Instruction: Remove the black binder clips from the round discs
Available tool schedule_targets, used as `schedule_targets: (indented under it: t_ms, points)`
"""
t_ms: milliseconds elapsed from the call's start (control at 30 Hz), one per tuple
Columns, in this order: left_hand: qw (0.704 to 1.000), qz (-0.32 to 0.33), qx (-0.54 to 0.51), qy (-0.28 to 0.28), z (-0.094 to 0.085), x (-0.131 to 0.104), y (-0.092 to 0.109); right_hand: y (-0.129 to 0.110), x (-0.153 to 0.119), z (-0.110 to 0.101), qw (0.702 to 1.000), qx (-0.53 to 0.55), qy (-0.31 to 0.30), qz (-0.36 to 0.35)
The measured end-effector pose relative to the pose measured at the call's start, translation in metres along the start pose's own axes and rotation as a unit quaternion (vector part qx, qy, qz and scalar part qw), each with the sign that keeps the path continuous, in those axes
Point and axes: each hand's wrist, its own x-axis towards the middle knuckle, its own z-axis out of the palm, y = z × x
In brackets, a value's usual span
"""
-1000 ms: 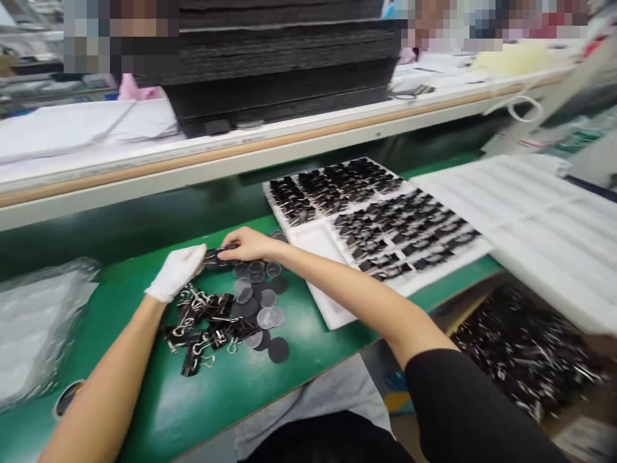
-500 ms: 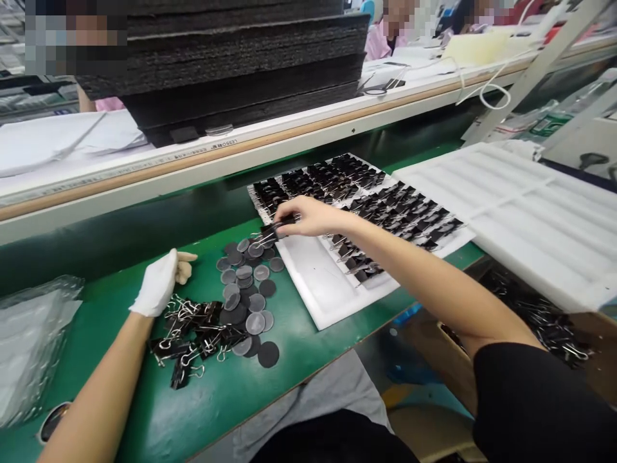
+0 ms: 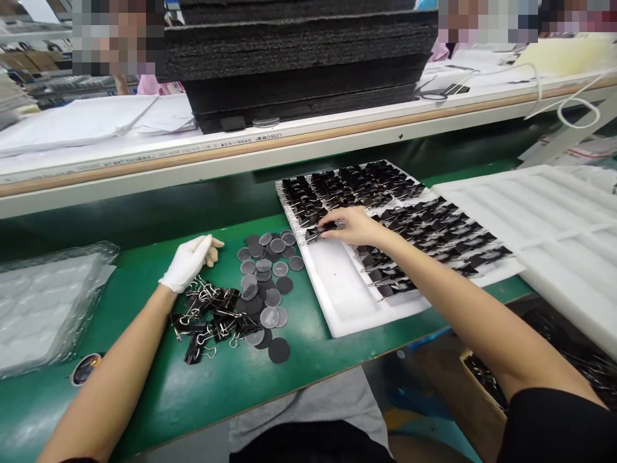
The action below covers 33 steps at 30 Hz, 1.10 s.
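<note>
My right hand (image 3: 349,226) is bare and pinches a black binder clip (image 3: 313,234) at the left column of a white foam tray (image 3: 337,283). The tray holds rows of black binder clips with silver handles, and the near part of its left column is bare foam. My left hand (image 3: 190,260) wears a white glove with bare fingertips. It rests on the green table, fingers loosely bent and a little apart, with nothing seen in them. Just below it lies a pile of loose binder clips (image 3: 212,312). Between the hands are scattered dark and clear-looking discs (image 3: 270,296).
Clear plastic trays (image 3: 53,302) are stacked at the left, near a small round object (image 3: 87,370). A second white foam tray (image 3: 544,212) lies at the right. Black foam sheets (image 3: 299,64) stand on the shelf behind. Below the table's right side, a box (image 3: 486,392) holds more clips.
My right hand has carried the binder clip from above the discs to the foam tray's left column. The left hand stays beside the clip pile. The whole view has shifted.
</note>
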Motion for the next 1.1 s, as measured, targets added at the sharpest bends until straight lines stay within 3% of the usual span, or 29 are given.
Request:
schedule_targets:
  t_ms: [200, 367, 633, 833, 967, 1100]
  points:
    - [1.000, -0.005, 0.024, -0.002, 0.001, 0.001, 0.001, 0.000, 0.001, 0.002, 0.997, -0.077, -0.001, 0.000]
    - [1.000, -0.001, 0.029, -0.011, 0.002, 0.001, 0.000, 0.001, -0.003, 0.004, 0.998, -0.046, 0.039, -0.035]
    - [0.999, 0.013, 0.033, -0.016, 0.001, 0.001, -0.008, 0.007, -0.008, 0.006, 0.995, -0.096, 0.027, -0.012]
    - [0.998, 0.021, 0.052, -0.022, 0.000, 0.000, -0.005, 0.012, -0.009, 0.003, 0.998, -0.066, 0.017, -0.018]
    - [0.998, 0.015, 0.061, -0.021, 0.001, -0.001, 0.000, 0.005, -0.014, -0.006, 0.994, -0.110, 0.007, -0.022]
    - [0.998, 0.015, 0.057, -0.020, 0.002, -0.001, 0.000, -0.002, -0.024, -0.027, 0.988, -0.151, -0.035, 0.020]
